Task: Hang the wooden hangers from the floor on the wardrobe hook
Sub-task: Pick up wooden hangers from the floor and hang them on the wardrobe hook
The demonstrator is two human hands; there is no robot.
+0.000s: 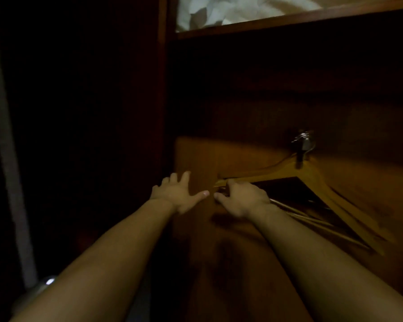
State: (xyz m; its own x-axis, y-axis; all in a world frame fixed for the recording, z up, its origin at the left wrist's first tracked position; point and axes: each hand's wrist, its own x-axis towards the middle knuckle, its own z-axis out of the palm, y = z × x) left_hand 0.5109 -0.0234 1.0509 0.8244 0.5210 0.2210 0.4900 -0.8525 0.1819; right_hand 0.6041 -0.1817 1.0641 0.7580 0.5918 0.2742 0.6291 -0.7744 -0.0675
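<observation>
1. Wooden hangers (312, 180) are seen bunched together, their metal hooks gathered on the wardrobe hook (303, 141), a shiny metal fitting on the brown wardrobe panel (219, 154).
2. Several hangers are stacked against that panel; their exact count cannot be told in the dim light.
3. The hangers' shoulders slope down to the left and right from the hook, and their lower bars are seen running toward the bottom right.
4. The right hand (241, 198) is laid on the left end of the hangers, its fingers curled over the wooden tips; whether these are actually gripped cannot be told.
5. The left hand (178, 194) is held just beside the right one, with its fingers spread and released, nothing being grasped; its thumb is pointed toward the right thumb, the two being nearly in touch.
6. Both bare forearms are stretched forward from the bottom edge.
7. White crumpled fabric (219, 10) is seen on a wooden shelf (289, 19) above the hangers.
</observation>
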